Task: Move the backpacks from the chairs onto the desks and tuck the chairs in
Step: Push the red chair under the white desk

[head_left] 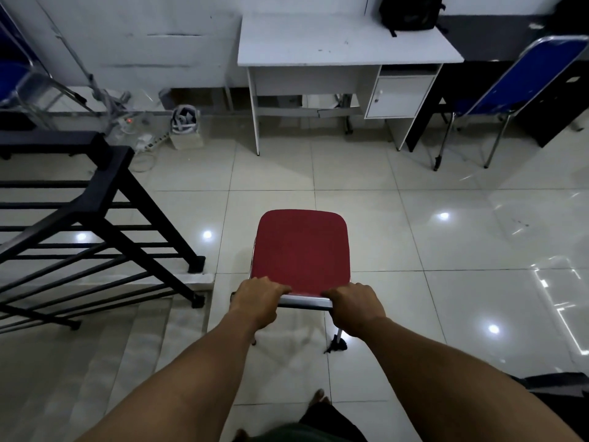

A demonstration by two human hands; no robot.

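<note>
With one black backpack (409, 11) already up on the white desk (347, 47), that part looks done here. Red chair (301, 253) seat is bare, not yet tucked. My left hand (259, 301) and right hand (353, 309) are both curled round the chrome top rail of its backrest (306, 302), one at each end. Seat sits just ahead of my grip; desk opening is well ahead, straight on. Left to do, I reckon: push it under. Blue chair (522, 81) off to the right, ahead, also looks untucked.
</note>
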